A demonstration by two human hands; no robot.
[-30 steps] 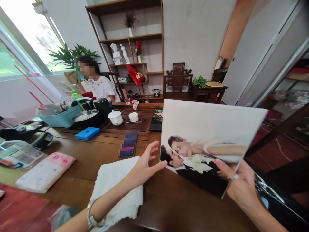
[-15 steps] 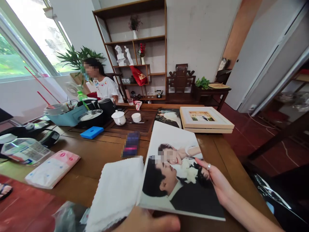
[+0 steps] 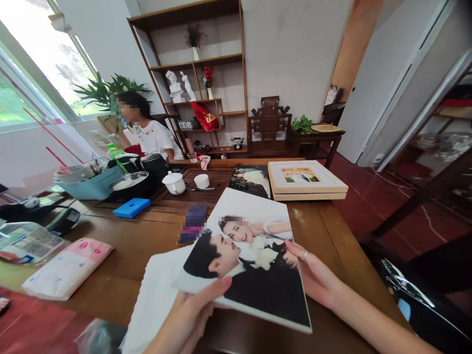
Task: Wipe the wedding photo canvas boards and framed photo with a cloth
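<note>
A wedding photo panel (image 3: 265, 290), showing a couple with white flowers, is tilted above the near side of the table. My left hand (image 3: 195, 309) grips its lower left edge, thumb on the printed face and the other fingers underneath. At the right edge my right hand (image 3: 309, 270), with a ring on one finger, holds the panel, its thumb on the front. Beneath the panel's left part lies a folded white towel (image 3: 155, 290). A dark phone-shaped thing (image 3: 192, 222), blurred out, rests just behind the panel.
Framed pictures (image 3: 308, 182) and a dark photo panel (image 3: 250, 181) lie at the table's far right. Left are a tissue pack (image 3: 68, 268), a blue block (image 3: 132, 207) and a plastic bottle (image 3: 31, 243). A white teapot (image 3: 174, 183) and cup (image 3: 201, 181) stand farther back. A person (image 3: 155, 135) sits beyond.
The photo panel has shifted left and turned slightly, covering more of the towel. My left hand has come up into fuller view, its thumb now on the panel's face. The whole view has shifted a little.
</note>
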